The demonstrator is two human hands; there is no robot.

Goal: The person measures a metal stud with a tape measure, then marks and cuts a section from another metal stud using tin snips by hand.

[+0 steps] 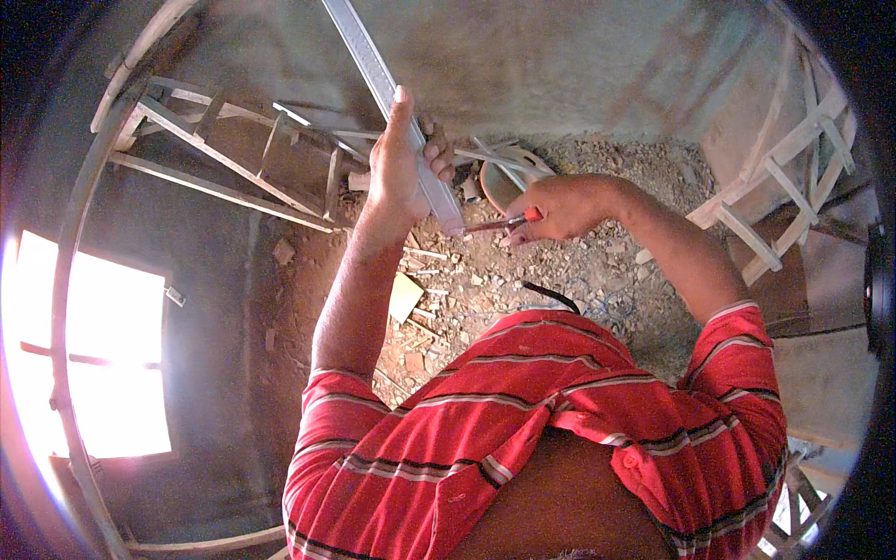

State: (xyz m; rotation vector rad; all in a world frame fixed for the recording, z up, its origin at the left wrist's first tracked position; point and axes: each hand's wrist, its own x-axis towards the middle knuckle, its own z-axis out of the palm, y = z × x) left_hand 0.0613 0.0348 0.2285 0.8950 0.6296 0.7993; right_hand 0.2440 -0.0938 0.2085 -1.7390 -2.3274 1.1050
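My left hand (403, 173) is wrapped round a long pale metal channel (366, 65), thumb laid along it. The channel slants from the top of the view down to its near end, in front of my chest. In my right hand (563, 207) is a red-handled hand tool (504, 223) with a slim dark metal front part, like snips or pliers. Its tip meets the near end of the channel. Whether the tool's jaws are apart I cannot tell, and my fingers hide most of its handle.
Rubble and wood scraps (597, 271) cover the floor below, with a yellow piece (404, 297) among them. Behind my hands lies a round basin-like thing (502, 185). Wooden ladder-like frames stand at left (224, 154) and right (789, 187). A bright window (103, 364) is at left.
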